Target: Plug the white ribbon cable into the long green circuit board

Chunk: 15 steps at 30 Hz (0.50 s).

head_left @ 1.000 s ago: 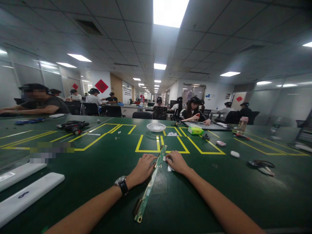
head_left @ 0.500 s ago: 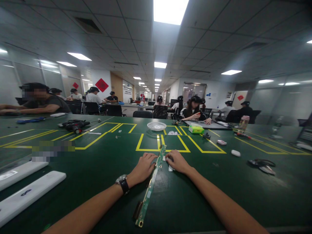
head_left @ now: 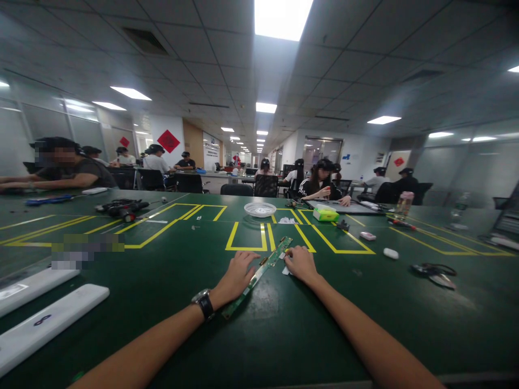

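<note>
A long narrow green circuit board (head_left: 259, 273) lies slanted on the dark green table (head_left: 162, 281), its far end pointing up and to the right. My left hand (head_left: 235, 278), with a wristwatch on the wrist, rests fingers-down on the board's near half. My right hand (head_left: 300, 265) lies curled at the board's far end, pressing on a small white scrap (head_left: 286, 270). Whether its fingers pinch the scrap is hidden.
Yellow tape boxes (head_left: 247, 237) mark the table ahead. A clear dish (head_left: 260, 210), a green box (head_left: 325, 215), small white parts (head_left: 391, 253) and dark tools (head_left: 433, 272) lie beyond. Two white bars (head_left: 48, 319) sit at left. Several seated people work at the far edge.
The circuit board has swung round: its near end moved away from me and leftward, its far end rightward. Both hands shifted slightly forward with it.
</note>
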{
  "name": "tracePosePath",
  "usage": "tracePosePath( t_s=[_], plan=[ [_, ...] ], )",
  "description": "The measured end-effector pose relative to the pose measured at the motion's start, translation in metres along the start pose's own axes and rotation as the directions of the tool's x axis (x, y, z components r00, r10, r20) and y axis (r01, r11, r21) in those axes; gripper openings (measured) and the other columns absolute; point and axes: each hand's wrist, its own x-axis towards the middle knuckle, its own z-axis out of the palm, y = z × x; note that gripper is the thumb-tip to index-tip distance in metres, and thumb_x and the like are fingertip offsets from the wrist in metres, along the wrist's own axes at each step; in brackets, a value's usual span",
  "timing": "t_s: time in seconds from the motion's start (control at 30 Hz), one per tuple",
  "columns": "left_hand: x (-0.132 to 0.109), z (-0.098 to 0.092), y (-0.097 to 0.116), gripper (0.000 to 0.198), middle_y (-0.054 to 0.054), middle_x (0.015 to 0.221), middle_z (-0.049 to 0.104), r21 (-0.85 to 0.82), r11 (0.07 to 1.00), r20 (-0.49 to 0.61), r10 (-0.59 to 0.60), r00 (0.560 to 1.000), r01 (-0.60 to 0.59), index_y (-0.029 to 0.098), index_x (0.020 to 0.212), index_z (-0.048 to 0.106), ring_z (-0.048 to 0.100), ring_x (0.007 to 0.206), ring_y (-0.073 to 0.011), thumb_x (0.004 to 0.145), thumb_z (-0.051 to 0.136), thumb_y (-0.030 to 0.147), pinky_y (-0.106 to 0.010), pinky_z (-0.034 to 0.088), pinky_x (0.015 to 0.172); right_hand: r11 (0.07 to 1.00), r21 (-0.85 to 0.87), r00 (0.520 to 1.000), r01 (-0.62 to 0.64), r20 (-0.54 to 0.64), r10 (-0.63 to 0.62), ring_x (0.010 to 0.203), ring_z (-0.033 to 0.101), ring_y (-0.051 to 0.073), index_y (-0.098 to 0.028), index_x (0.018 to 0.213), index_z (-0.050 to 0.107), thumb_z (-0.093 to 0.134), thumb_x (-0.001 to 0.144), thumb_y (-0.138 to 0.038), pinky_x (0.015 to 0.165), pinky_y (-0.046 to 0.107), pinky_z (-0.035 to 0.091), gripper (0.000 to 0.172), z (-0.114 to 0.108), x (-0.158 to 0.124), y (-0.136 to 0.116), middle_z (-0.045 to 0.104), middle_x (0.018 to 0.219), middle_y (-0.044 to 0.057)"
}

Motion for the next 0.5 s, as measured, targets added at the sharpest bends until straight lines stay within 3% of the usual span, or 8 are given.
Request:
tracePosePath(
  t_s=[0.07,0.27,0.37,0.5],
  plan=[
    [0.001,0.000,-0.001,0.032,-0.008,0.118,0.057,-0.026,1.000,-0.032,-0.005,0.999,0.005,0.020,0.117,0.055,0.046,0.113,-0.0223,0.087,0.044,0.018,-0.040,0.036,0.099,1.000,0.005,1.000,0.004,0.001,-0.004,0.095,0.051,0.026,-0.018,0.093,0.069,0.050,0.085,-0.033,0.077,0.033,0.035,0.025,-0.001,0.001,0.004,0.063,0.096,0.012],
    [0.004,-0.002,-0.006,0.031,-0.007,0.116,0.057,-0.008,1.000,-0.062,0.003,0.998,-0.003,0.021,0.115,0.057,0.047,0.112,-0.0225,0.087,0.044,0.017,-0.042,0.037,0.098,0.958,0.121,0.963,0.259,0.040,-0.265,0.095,0.050,0.020,-0.019,0.096,0.067,0.050,0.087,-0.031,0.085,0.029,0.033,0.024,0.001,0.001,0.005,0.060,0.097,0.008],
    [0.004,-0.004,-0.007,0.031,-0.008,0.116,0.058,0.002,1.000,-0.071,-0.004,0.997,0.005,0.019,0.115,0.057,0.047,0.112,-0.0227,0.087,0.044,0.017,-0.043,0.037,0.098,0.978,0.084,0.980,0.191,0.037,-0.195,0.096,0.050,0.021,-0.019,0.097,0.068,0.049,0.087,-0.029,0.085,0.029,0.033,0.023,0.002,0.003,0.008,0.061,0.098,0.009],
    [0.004,-0.006,-0.002,0.031,-0.008,0.116,0.058,0.010,1.000,-0.070,0.001,0.998,0.000,0.019,0.115,0.056,0.047,0.111,-0.0229,0.087,0.044,0.016,-0.043,0.037,0.098,0.999,0.001,0.999,-0.039,0.008,0.039,0.099,0.050,0.025,-0.020,0.096,0.068,0.049,0.085,-0.029,0.080,0.033,0.035,0.023,0.003,0.006,0.018,0.061,0.101,0.011]
  ],
)
